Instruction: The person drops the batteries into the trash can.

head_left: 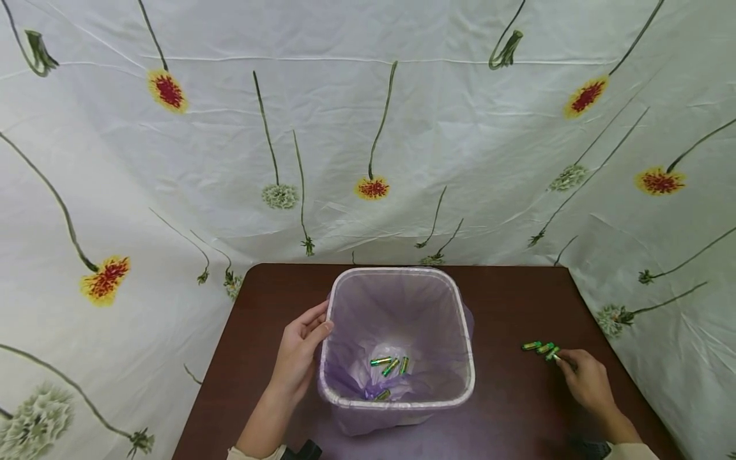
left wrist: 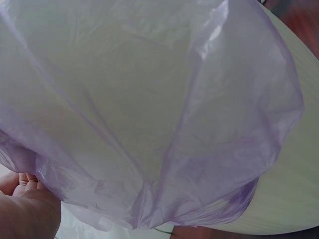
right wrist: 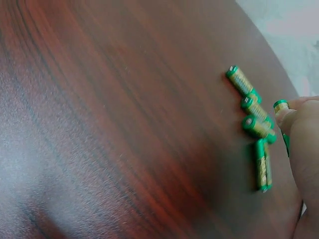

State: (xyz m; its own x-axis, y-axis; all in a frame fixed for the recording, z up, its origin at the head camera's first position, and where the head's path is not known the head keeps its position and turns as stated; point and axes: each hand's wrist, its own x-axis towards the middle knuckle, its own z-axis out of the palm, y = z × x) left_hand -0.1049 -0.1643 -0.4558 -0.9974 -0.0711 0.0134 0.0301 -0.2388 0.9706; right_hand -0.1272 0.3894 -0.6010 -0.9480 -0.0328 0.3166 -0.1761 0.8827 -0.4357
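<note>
A trash bin point(head_left: 468, 358) lined with a thin purple bag stands in the middle of the table in the head view. My left hand point(head_left: 296, 351) grips its left rim, thumb on top of the edge. In the left wrist view the purple bag point(left wrist: 124, 99) fills most of the picture, the left hand point(left wrist: 30, 209) at its lower left. Several green-and-gold batteries point(head_left: 381, 361) lie at the bottom of the bin. To the right, my right hand point(head_left: 589, 383) pinches a battery point(right wrist: 280, 104) close beside a small group of batteries point(right wrist: 256, 127) on the table.
The dark brown wooden table point(head_left: 506, 300) has its right edge close to the right hand. A white cloth point(head_left: 345, 128) printed with flowers hangs behind the table and along both sides.
</note>
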